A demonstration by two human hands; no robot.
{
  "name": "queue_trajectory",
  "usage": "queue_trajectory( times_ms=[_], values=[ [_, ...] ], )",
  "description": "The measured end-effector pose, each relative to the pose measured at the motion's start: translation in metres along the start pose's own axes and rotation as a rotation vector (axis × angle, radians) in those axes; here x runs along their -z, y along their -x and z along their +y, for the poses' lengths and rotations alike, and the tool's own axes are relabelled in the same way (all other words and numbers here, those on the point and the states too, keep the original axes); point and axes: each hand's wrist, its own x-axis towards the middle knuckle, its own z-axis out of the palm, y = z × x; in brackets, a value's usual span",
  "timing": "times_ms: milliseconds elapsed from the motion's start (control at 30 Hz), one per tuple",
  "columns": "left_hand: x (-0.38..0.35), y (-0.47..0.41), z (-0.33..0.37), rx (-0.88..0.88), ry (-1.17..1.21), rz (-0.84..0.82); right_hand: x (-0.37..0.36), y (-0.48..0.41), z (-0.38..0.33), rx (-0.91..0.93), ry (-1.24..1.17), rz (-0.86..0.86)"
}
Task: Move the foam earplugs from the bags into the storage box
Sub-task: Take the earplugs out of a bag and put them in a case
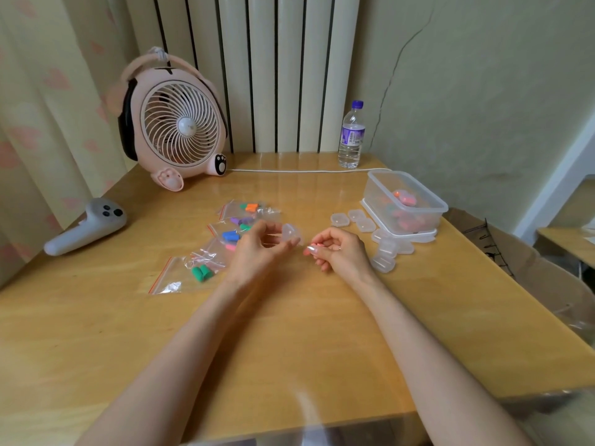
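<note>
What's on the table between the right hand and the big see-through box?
A cluster of little clear cases lies between the right hand and the storage box, close by the box's near edge. The head view shows it.

I see a wooden table [289, 333] w/ glossy top. Upper left on it: pink fan [175, 123]. Left edge: grey controller [85, 226], lying flat. Centre-left: overlapping zip bags [167, 280] w/ coloured earplugs [201, 273]. Back: white cable [299, 171], water bottle [351, 136]. Right: clear storage box [405, 201] on its lid [421, 236], small clear cases [339, 219] just beside it.
</note>
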Motion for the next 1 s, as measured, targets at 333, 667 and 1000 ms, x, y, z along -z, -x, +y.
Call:
queue_trajectory(
  times_ms=[333, 667, 1000],
  values=[
    [-0.001, 0.004, 0.001, -0.089, -0.055, -0.191, 0.003, 0.001, -0.006, 0.009, -0.156, -0.003],
    [-0.003, 0.007, 0.004, -0.182, -0.065, -0.182, 0.001, 0.006, -0.009, 0.108, -0.155, -0.095],
    [-0.003, 0.006, 0.005, -0.217, -0.031, -0.104, -0.002, 0.006, -0.011, 0.168, -0.162, -0.049]
  ],
)
